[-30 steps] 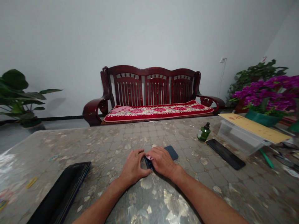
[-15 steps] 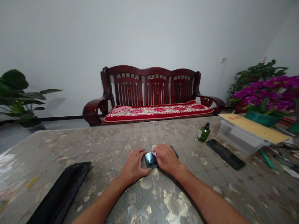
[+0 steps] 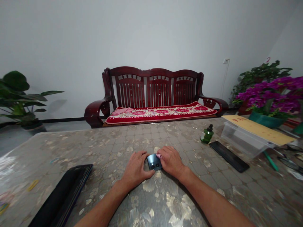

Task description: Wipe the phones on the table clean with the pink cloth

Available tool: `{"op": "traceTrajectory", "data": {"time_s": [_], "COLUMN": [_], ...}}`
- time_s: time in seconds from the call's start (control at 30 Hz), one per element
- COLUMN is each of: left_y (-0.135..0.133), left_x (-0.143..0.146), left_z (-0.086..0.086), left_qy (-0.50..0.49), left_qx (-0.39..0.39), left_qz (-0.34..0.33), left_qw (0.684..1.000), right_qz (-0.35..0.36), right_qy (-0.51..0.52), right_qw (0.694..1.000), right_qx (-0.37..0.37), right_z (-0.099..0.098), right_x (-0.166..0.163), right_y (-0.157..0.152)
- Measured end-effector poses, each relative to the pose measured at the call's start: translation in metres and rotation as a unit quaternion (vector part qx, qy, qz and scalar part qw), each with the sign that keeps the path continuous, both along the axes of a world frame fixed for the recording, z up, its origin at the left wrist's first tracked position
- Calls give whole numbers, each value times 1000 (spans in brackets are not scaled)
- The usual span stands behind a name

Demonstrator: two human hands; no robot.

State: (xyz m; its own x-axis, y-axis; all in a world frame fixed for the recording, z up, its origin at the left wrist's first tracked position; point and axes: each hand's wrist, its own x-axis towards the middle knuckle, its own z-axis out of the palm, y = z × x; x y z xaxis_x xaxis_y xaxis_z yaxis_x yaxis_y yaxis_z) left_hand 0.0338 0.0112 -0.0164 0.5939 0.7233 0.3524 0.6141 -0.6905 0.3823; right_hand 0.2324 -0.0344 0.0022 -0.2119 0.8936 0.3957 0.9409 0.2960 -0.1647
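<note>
A shiny blue smartphone (image 3: 153,160) lies back side up in the middle of the table, its round camera lenses toward me. My left hand (image 3: 137,165) grips its left end, thumb at the near edge and fingers at the far edge. Over the phone's right part, my right hand (image 3: 171,160) is closed on a small pink cloth (image 3: 158,155) and presses it against the back. Most of the cloth is hidden under the fingers, and the phone's right end is almost wholly covered by that hand.
On the right are a green bottle (image 3: 207,135), a black phone (image 3: 229,156), a clear plastic box (image 3: 243,142) with a yellow sheet (image 3: 260,129) on top, and a green-handled tool (image 3: 271,160). A black case (image 3: 61,195) lies at left. A wooden bench (image 3: 156,88) stands beyond the table.
My right hand with the cloth has slid slightly to the right over the phone, baring more of its back near the lenses. My left hand keeps its place.
</note>
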Motion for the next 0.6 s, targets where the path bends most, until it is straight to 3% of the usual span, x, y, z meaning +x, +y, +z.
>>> {"op": "traceTrajectory", "data": {"time_s": [0.3,0.6], "left_y": [0,1], "left_x": [1,0], "left_z": [0,-1], "left_qy": [-5,-5], "left_qx": [-9,-7], "left_qz": [1,2], "left_qw": [1000,1000], "right_qz": [28,-74], "right_qy": [6,-8], "right_qw": [1000,997], "right_qx": [8,-4], "right_z": [-9,0], "right_x": [-2,17], "right_y": [1,0]}}
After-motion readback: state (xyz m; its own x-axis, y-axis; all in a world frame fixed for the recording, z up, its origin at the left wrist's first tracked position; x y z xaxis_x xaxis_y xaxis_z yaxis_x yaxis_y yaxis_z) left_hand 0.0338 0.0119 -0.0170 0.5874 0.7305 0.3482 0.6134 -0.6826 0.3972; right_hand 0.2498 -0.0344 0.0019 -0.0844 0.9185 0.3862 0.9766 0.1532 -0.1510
